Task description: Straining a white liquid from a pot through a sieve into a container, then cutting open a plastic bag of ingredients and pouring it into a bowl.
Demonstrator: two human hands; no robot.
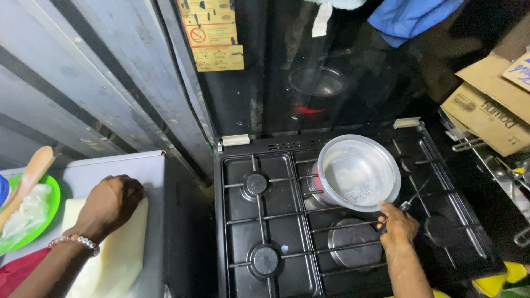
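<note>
Two hands: both busy, well apart, one on each side of the stove (265, 221).
Right hand (398, 225): at the near rim of the metal pot (358, 172), fingers curled shut around a thin dark utensil (415, 197) whose tip angles up past the pot's right side.
Pot: sits on the stove's back middle burner, a little clear water in the bottom, red band showing under its left edge.
Left hand (110, 201): left of the stove, on the grey counter (110, 165), fingers folded into a loose fist pressing down on a pale yellow cloth (113, 254); bead bracelet (74, 241) on the wrist.
Doing it well: my call, keep the grip on the utensil firm and low, and keep the wrist off the pot rim, because the pot overhangs its burner and a nudge could tip water onto the stove.
Edges: the pot's rim touches or nearly touches the right hand's knuckles; the raised glass lid (309, 72) stands right behind the pot, so little room to the back.
Open room: the two left burners of the stove are bare, and the front middle burner cap (353, 243) lies just under the right forearm.
Left of the stove: a green plate (47, 212) with a wooden spoon (27, 179) over it, beyond the left hand.
Right of the stove: cardboard boxes (486, 110), crowding that side.
</note>
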